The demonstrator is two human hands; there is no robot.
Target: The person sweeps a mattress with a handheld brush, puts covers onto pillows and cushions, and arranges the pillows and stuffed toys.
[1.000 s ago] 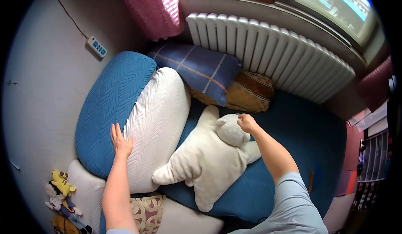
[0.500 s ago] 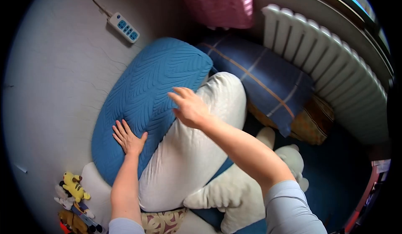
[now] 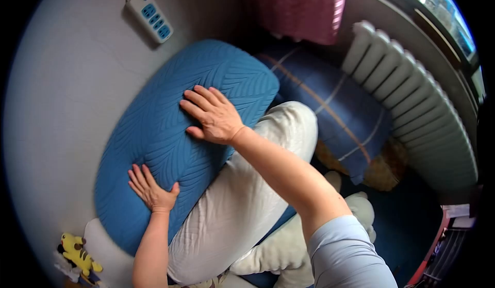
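A large blue pillow (image 3: pixel 165 133) with a ribbed leaf pattern leans against the wall. Flat on its lower part lies my left hand (image 3: pixel 153 191), fingers spread. Higher up, my right hand (image 3: pixel 211 116) rests on the same pillow with its fingers apart. Neither hand grips anything. A plain white pillow (image 3: pixel 237 200) stands along the near side of the blue one, partly hidden under my right forearm.
A blue checked pillow (image 3: pixel 335 102) lies by the white radiator (image 3: pixel 407 92). On the wall hangs a power strip (image 3: pixel 149 17). A pink curtain (image 3: pixel 299 9) drapes above. White plush (image 3: pixel 276 252) and a yellow plush toy (image 3: pixel 80 254) sit nearer me.
My right hand has come down from above the white pillow's edge onto the blue pillow, spreading its fingers. My left hand stays on the pillow. The view has shifted closer.
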